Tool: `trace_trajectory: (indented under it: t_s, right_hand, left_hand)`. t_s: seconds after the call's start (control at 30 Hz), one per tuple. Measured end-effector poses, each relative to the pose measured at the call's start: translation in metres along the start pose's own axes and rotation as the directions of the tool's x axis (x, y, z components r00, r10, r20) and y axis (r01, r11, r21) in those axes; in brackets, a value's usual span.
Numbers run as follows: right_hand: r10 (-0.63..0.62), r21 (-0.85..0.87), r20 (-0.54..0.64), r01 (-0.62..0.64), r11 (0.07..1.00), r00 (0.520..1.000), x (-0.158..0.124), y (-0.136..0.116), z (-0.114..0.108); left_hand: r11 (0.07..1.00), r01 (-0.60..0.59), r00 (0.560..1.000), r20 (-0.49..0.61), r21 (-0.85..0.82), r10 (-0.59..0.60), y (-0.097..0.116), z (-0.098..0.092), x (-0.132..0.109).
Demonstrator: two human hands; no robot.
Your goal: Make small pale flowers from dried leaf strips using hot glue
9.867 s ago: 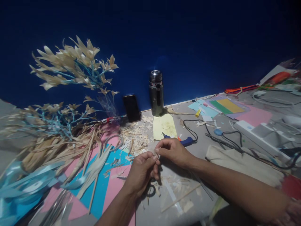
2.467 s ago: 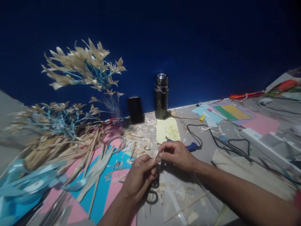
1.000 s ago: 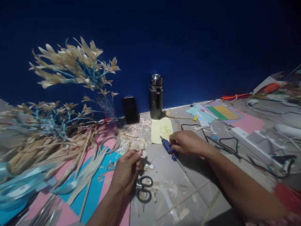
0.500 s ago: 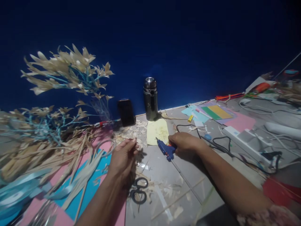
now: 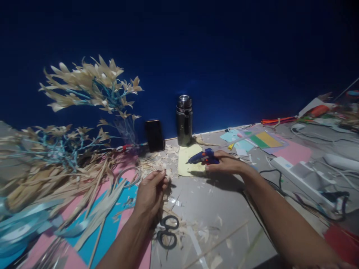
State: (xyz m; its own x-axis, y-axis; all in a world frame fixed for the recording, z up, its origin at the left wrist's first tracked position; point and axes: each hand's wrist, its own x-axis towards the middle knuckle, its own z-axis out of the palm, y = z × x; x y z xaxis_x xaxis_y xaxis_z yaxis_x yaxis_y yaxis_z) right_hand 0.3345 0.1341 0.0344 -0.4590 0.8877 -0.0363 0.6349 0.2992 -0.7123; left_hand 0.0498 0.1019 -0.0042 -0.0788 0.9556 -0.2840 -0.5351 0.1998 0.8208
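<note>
My right hand [image 5: 224,163] is closed around a blue hot glue gun [image 5: 202,158], its nozzle pointing left above a yellow paper square [image 5: 183,158]. A small red light glows on the gun. My left hand [image 5: 153,185] hovers left of the paper with thumb and fingers pinched together; whatever is in the pinch is too small to name. Below that hand, black-handled scissors [image 5: 168,232] lie among scraps. Pale shavings [image 5: 168,153] are scattered just beyond the fingertips.
A dark flask [image 5: 184,121] and a phone [image 5: 155,135] stand against the blue wall. Blue-stemmed dried flowers [image 5: 92,87] rise at left, over husk strips [image 5: 84,183] and ribbon [image 5: 25,224]. To the right are coloured papers [image 5: 265,140], cables and a white power strip [image 5: 294,177].
The glue gun has been lifted and turned from a downward-slanting stance to level over the yellow paper. My left hand keeps its pinch nearly in place. The view has shifted slightly.
</note>
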Motion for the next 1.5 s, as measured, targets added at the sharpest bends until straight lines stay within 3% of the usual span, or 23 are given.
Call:
trace_trajectory:
  t_s: [0.07, 0.13, 0.33, 0.47, 0.73, 1.5]
  right_hand:
    - [0.012, 0.198, 0.003, -0.012, 0.98, 1.0, 0.001, 0.0, 0.003]
    - [-0.009, 0.286, 0.016, 0.004, 0.958, 1.0, 0.0, -0.002, 0.009]
    - [0.016, 0.25, 0.133, -0.049, 0.967, 0.991, -0.007, -0.02, 0.03]
    - [-0.041, 0.296, 0.118, 0.004, 0.955, 0.992, -0.009, -0.025, 0.035]
    - [-0.021, 0.273, 0.177, -0.029, 0.962, 0.984, -0.007, -0.019, 0.035]
    - [-0.086, 0.171, 0.164, 0.057, 0.984, 0.983, -0.008, -0.023, 0.03]
  left_hand:
    - [1.0, -0.001, 1.0, -0.003, -0.004, 0.001, 0.0, -0.001, 0.0]
    - [1.0, 0.003, 1.0, -0.002, -0.005, -0.003, -0.001, -0.002, 0.0]
    - [1.0, 0.021, 1.0, 0.02, 0.008, -0.022, -0.003, -0.005, -0.001]
    - [1.0, 0.015, 1.0, 0.027, 0.009, -0.015, -0.003, -0.005, -0.002]
    - [0.999, 0.028, 0.999, 0.034, -0.036, -0.027, -0.007, -0.007, 0.001]
    - [0.998, 0.056, 0.997, 0.05, -0.035, -0.054, -0.009, -0.007, 0.001]
